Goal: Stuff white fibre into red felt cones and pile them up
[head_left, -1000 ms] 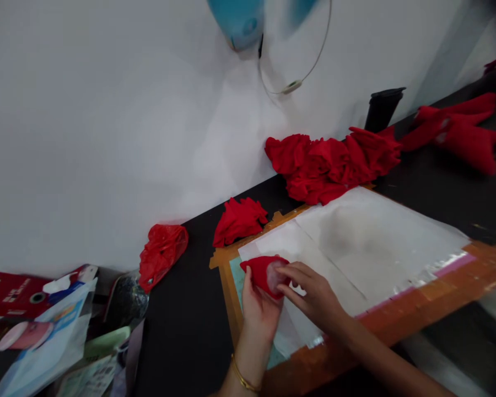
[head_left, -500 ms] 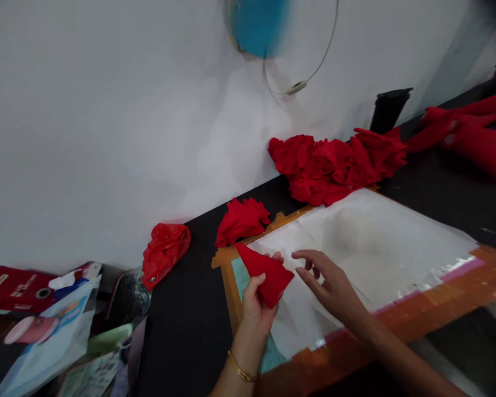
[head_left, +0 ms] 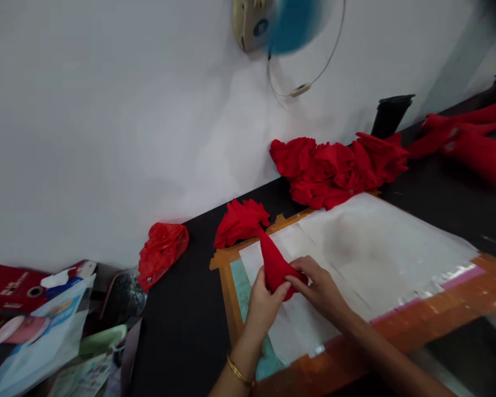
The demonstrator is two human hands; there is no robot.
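A small pointed piece of red cloth, cone-like in shape, is held between both hands above a white sheet. My left hand grips its left and lower edge, a gold bangle on the wrist. My right hand pinches the cloth's right edge with thumb and fingers. The tip points up and to the left, in front of a small heap of red cloth pieces. The white sheet is fixed to the black table with brown tape.
Along the wall lies a larger heap of red cloth, with a black container behind it. More red cloth lies far right. A red plastic bag and a red box are at left. A blurred blue fan hangs above.
My right hand has moved left and now grips the red cloth. The cloth has turned from a flat triangle into an opened cone shape, its tip shifted right.
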